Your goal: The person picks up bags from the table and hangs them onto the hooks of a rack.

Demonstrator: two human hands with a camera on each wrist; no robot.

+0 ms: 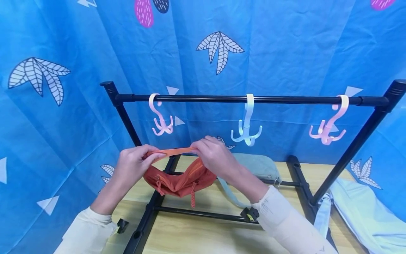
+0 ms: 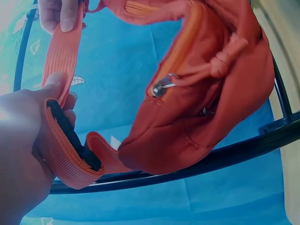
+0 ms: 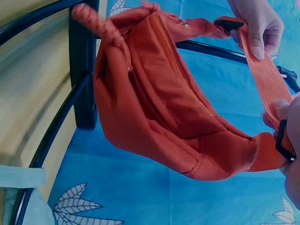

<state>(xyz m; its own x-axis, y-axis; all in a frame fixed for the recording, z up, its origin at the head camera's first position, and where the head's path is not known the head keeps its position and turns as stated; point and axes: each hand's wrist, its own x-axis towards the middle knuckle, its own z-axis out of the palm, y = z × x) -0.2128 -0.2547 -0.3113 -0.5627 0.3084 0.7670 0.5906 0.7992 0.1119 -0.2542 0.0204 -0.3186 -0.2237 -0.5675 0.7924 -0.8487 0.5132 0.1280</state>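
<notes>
Between both hands hangs a rust-red waist bag (image 1: 182,183), its orange strap (image 1: 177,151) drawn nearly level above it. My left hand (image 1: 133,164) pinches the strap at one end between thumb and fingers. At the other end, my right hand (image 1: 215,157) grips the same strap. A black buckle (image 2: 72,136) shows beside the left palm in the left wrist view; another black buckle (image 3: 284,140) is by the right hand in the right wrist view. Braided zip pulls (image 1: 193,195) dangle from the bag's front. The bag is in front of the rack, below a pink hook (image 1: 162,126).
A black rack's top bar (image 1: 203,99) carries that hook, a pale blue hook (image 1: 247,128) and a second pink hook (image 1: 328,130). Behind the right forearm lies a grey-green bag (image 1: 258,165). Pale blue fabric (image 1: 364,211) lies at right. A blue patterned curtain (image 1: 285,53) hangs behind.
</notes>
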